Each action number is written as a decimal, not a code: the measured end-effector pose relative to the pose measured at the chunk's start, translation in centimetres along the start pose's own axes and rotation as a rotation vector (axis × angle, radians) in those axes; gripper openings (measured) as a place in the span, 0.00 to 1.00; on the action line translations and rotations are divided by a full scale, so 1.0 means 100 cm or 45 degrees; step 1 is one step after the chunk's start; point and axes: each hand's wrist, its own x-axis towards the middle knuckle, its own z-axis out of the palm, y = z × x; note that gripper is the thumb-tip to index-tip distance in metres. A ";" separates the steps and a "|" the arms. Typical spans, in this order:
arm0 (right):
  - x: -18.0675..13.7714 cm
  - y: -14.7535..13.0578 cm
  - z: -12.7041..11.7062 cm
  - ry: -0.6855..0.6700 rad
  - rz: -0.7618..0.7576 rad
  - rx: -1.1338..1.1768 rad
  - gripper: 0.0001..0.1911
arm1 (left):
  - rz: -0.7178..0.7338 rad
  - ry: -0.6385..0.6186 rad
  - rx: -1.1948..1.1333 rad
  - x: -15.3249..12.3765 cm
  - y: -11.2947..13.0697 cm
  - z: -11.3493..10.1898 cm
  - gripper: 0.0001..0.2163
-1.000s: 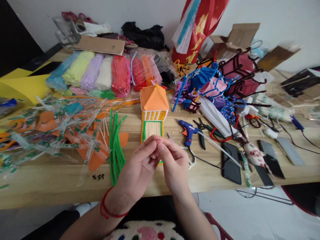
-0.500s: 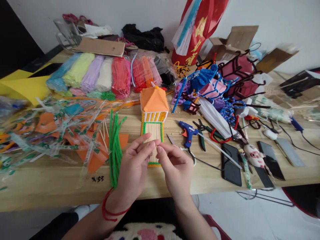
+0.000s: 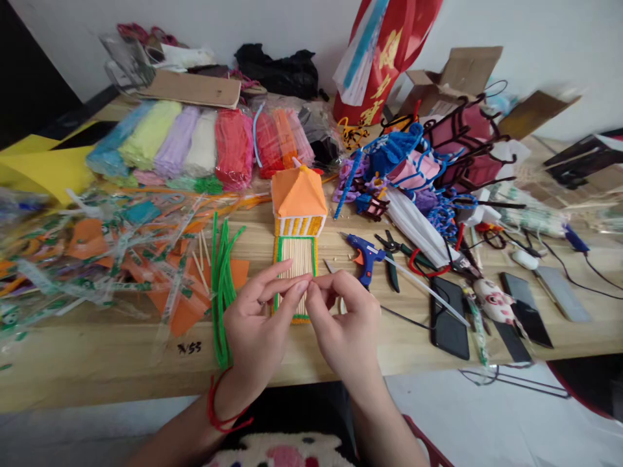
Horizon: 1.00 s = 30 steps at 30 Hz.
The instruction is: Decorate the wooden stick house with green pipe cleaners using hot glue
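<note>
A handwritten black mark, seemingly "N53", stands on the pale wooden tabletop [image 3: 191, 348], near the left hand [image 3: 257, 324]. The red hanging banner [image 3: 389, 52] bears gold Chinese characters, too folded to read. Green print on the clear plastic wrappers [image 3: 121, 272] is too small to read.

The left hand [image 3: 257, 324] is stretching its fingers [image 3: 292, 290] toward the right hand [image 3: 346, 324], which is pinching its fingertips together.

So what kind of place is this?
Probably a craft workspace. Bags of coloured pipe cleaners lie on the wooden table, and a blue glue gun sits beside a little model house with an orange roof.
</note>
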 end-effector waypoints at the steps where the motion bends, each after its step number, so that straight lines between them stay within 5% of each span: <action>1: 0.000 0.000 0.001 -0.003 0.029 0.023 0.10 | 0.007 -0.002 -0.006 0.000 -0.001 0.000 0.13; 10: 0.003 0.004 0.001 -0.042 0.076 0.170 0.12 | -0.061 -0.036 -0.097 0.002 -0.004 -0.001 0.13; 22: 0.005 0.007 -0.001 -0.109 0.160 0.450 0.08 | -0.815 -0.245 -0.756 0.018 -0.007 -0.006 0.13; 30: 0.006 0.012 -0.003 -0.234 0.346 0.641 0.06 | -0.566 -0.158 -0.602 0.017 -0.005 -0.004 0.14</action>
